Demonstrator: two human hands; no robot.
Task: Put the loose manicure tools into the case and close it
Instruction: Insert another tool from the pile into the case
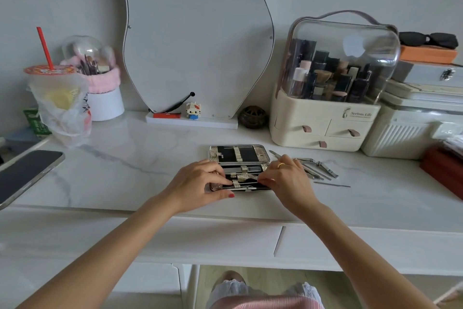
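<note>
Near the table (150,158) edge, hands flank the case (239,154).

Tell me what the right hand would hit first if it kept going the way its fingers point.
The right hand points left across the open case; it would likely meet the left hand's fingertips first.

Glossy marble-look tabletop (150,158), shiny metal tools (318,168), matt black-lined case (239,153)

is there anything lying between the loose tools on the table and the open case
Only the right hand. The loose tools lie on the table just right of the open case, and that hand rests over the case's right edge. Nothing else sits between them.
</note>
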